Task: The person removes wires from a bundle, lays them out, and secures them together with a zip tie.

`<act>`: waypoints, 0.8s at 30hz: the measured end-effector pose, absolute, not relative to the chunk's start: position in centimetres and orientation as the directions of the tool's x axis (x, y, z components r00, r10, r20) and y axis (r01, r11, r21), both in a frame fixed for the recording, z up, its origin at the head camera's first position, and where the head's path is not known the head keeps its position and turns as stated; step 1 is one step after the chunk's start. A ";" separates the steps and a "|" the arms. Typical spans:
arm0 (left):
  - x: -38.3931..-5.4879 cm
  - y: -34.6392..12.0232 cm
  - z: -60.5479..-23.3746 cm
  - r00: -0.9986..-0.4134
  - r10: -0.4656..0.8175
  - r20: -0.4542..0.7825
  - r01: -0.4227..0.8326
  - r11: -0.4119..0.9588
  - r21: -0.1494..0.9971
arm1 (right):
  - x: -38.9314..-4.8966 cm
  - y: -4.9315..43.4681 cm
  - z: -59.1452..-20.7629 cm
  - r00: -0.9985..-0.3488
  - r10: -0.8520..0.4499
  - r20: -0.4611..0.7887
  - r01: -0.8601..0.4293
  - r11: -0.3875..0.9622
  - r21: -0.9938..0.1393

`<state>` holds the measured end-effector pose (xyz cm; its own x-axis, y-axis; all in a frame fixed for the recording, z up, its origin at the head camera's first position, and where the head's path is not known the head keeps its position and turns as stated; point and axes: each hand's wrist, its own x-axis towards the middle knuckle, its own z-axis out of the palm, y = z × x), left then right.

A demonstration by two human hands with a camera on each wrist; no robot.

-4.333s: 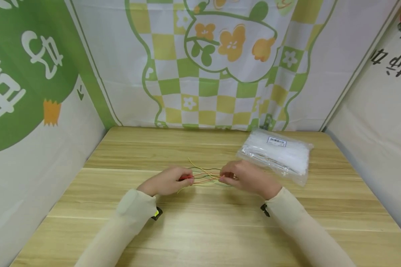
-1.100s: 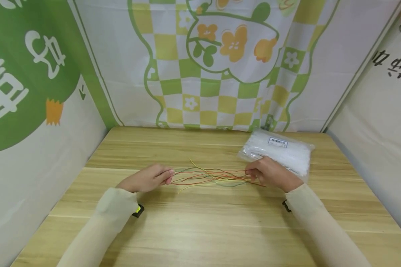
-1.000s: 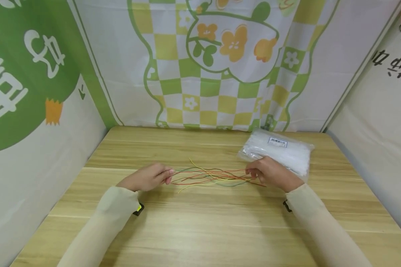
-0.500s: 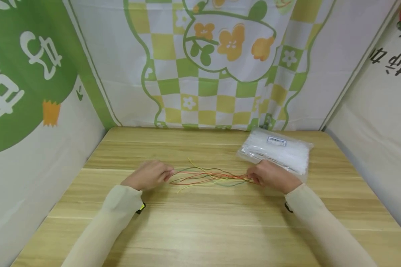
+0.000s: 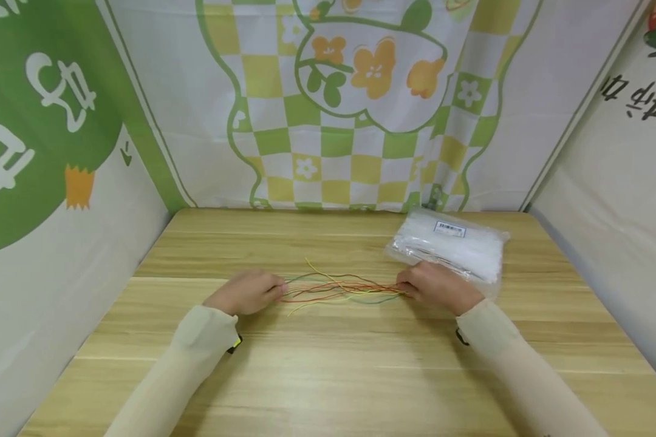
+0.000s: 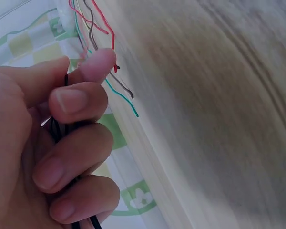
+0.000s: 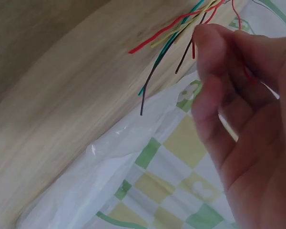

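Note:
Thin coloured wires (image 5: 345,286) lie loosely across the table between the two hands, red, yellow, green and dark strands crossing one another. My left hand (image 5: 246,292) is at their left end, fingers curled round thin black strands (image 6: 56,130) in the left wrist view. Beyond its fingertips, red, dark and teal wire ends (image 6: 125,104) stick out. At the right end, where the strands draw together, is my right hand (image 5: 434,284) with bent fingers. In the right wrist view its fingertips overlap the wires, a red wire (image 7: 248,72) runs among the fingers, and several wire ends (image 7: 155,67) hang past them.
Behind the right hand lies a clear plastic bag (image 5: 448,243) of white contents with a barcode label. The wooden table (image 5: 328,370) meets a checked, flowered cloth (image 5: 350,145) at the back. Printed cloth walls stand on both sides.
Over the last few seconds my hands have moved apart along the wires. In the last second the right-hand wires have gathered closer together, and both hands have shifted slightly inward.

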<state>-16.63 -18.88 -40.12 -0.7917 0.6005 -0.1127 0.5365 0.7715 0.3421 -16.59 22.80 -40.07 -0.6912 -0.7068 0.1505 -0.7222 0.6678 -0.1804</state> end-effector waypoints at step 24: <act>-15.6 -16.3 -39.3 -0.715 0.699 -0.011 0.586 0.608 0.536 | -15.1 19.7 -37.9 -0.638 -0.728 0.252 -0.770 0.594 -0.234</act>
<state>-15.64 -16.35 -39.32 -0.7151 0.6990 -0.0106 0.5862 0.6079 0.5356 -15.07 19.68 -37.94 -0.6380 -0.7278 0.2517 -0.7698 0.5938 -0.2343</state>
